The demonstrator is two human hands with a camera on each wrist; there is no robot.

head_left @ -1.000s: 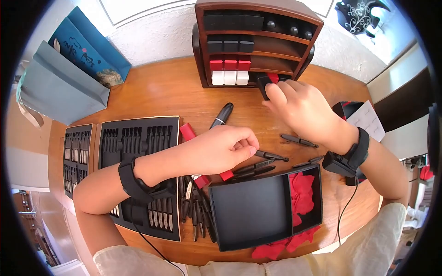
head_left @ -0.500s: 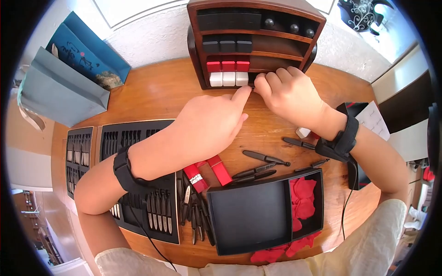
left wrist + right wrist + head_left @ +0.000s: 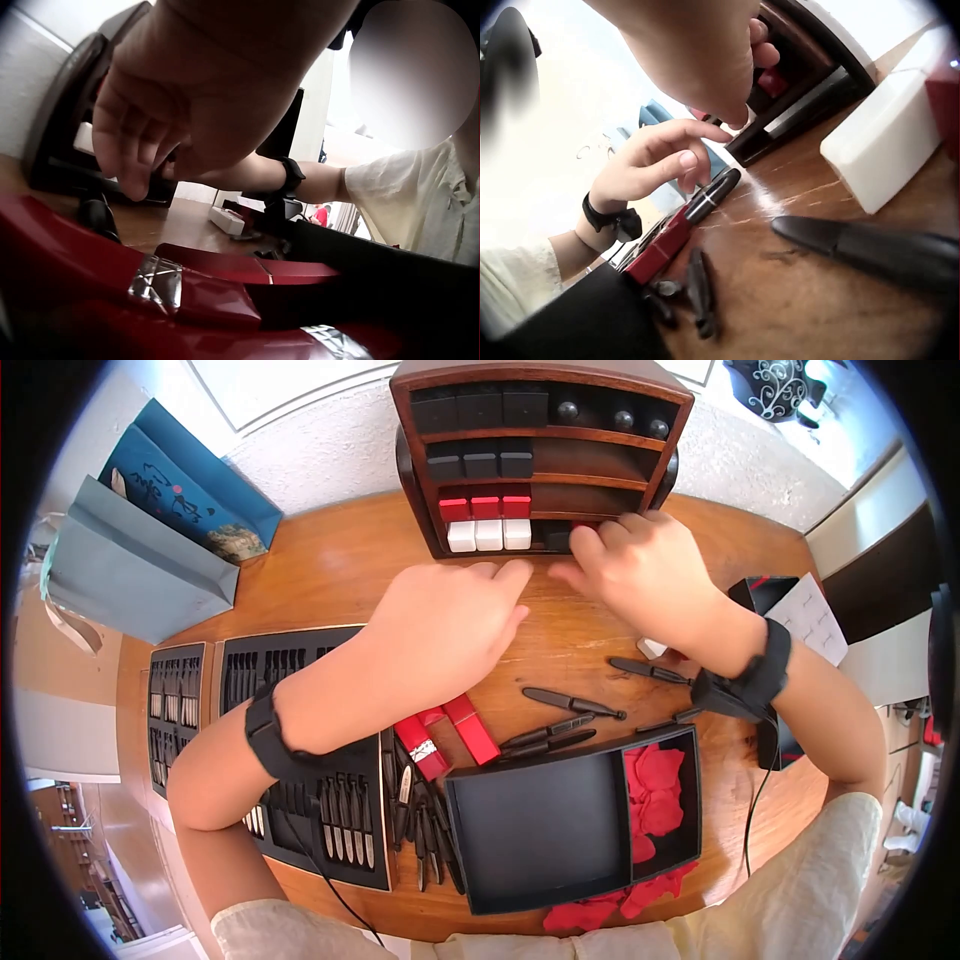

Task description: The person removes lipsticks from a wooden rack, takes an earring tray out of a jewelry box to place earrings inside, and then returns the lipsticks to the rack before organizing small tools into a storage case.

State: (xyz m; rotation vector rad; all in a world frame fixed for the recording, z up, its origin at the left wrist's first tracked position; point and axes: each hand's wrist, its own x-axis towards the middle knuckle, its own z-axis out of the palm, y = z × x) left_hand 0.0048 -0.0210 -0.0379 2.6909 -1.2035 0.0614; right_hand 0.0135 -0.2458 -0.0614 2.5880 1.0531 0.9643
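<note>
In the head view, the right hand [image 3: 645, 570] is at the bottom row of the wooden shelf [image 3: 408, 485], thumb apart from bent fingers, with no grip visible. Beside its fingers, a black piece [image 3: 557, 537] lies in that row, right of the white boxes [image 3: 489, 535]; something red shows behind. The left hand [image 3: 450, 620] is just in front of the white boxes, index finger extended, holding nothing. The right wrist view shows the left hand [image 3: 656, 161] with loosely bent fingers near the shelf edge and a red piece [image 3: 772, 81] near the right hand's fingers.
Black pens [image 3: 572, 702] and red tubes [image 3: 470, 728] lie on the table below the hands. An open black box [image 3: 540, 830] holding red petals [image 3: 655, 790] stands in front. Pen trays [image 3: 340, 850] are at left, gift bags [image 3: 160, 575] farther back.
The left hand has risen from the table's middle to the shelf, then drawn back slightly. The black piece the right hand held now lies in the bottom row, and that hand has moved slightly right.
</note>
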